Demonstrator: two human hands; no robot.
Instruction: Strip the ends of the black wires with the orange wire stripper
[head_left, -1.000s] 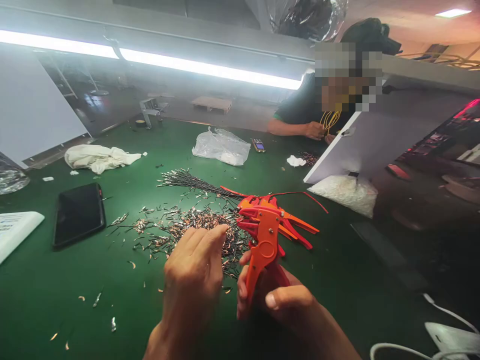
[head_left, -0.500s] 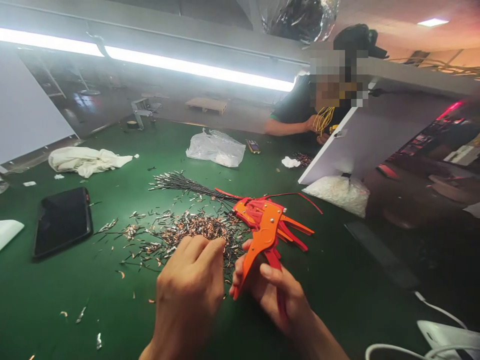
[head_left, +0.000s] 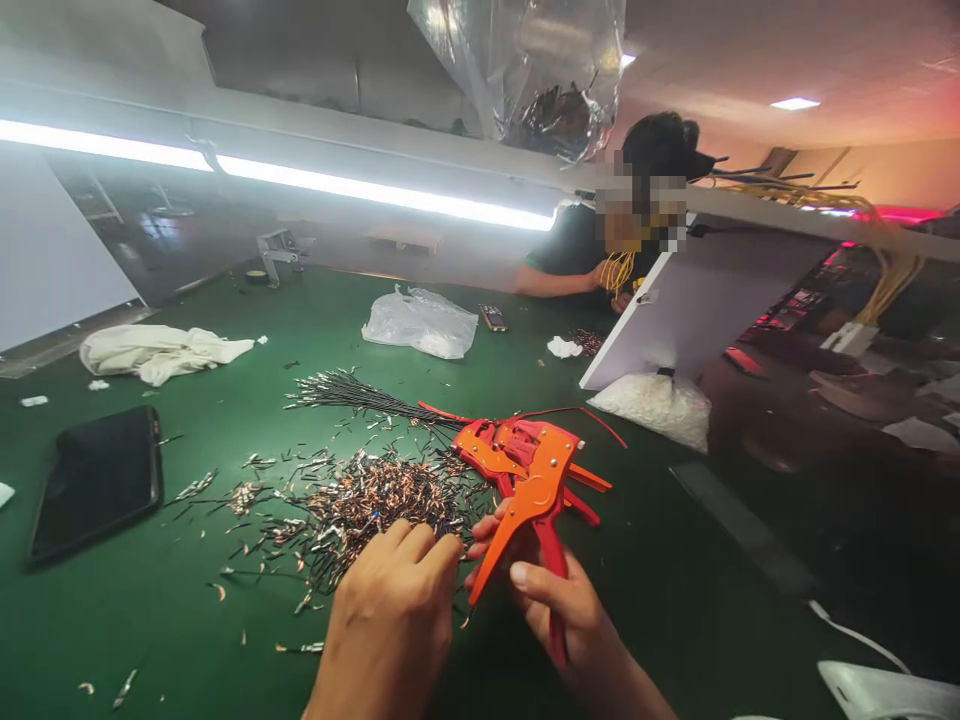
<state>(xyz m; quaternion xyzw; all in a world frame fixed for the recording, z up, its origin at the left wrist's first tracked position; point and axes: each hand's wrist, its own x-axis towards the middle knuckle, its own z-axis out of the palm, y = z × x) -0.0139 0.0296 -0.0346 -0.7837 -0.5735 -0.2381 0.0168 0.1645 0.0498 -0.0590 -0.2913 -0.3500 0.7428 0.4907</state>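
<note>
My right hand [head_left: 574, 610] grips an orange and red wire stripper [head_left: 531, 494] by its handles, its head pointing away from me. Just left of it is my left hand [head_left: 394, 600], back upward and fingers curled in; whatever they hold is hidden. Beyond both hands spreads a pile of short black wire bits with coppery and silvery ends [head_left: 375, 500]. A second orange and red wire stripper [head_left: 480, 450] lies behind the held one, partly covered by it. From near its head, a bundle of black wires [head_left: 360, 392] with silvery tips stretches left.
On the green table lie a black phone [head_left: 101, 482], a white cloth [head_left: 161, 352], a clear plastic bag [head_left: 420, 322] and a small handset [head_left: 493, 318]. A filled bag [head_left: 652, 408] sits by a tilted white panel [head_left: 705, 300]. Across the table, a person [head_left: 570, 255] handles yellow wires.
The view has tilted up slightly. The held wire stripper has moved a little right of the lying one, which shows more now. My left hand stays curled beside it.
</note>
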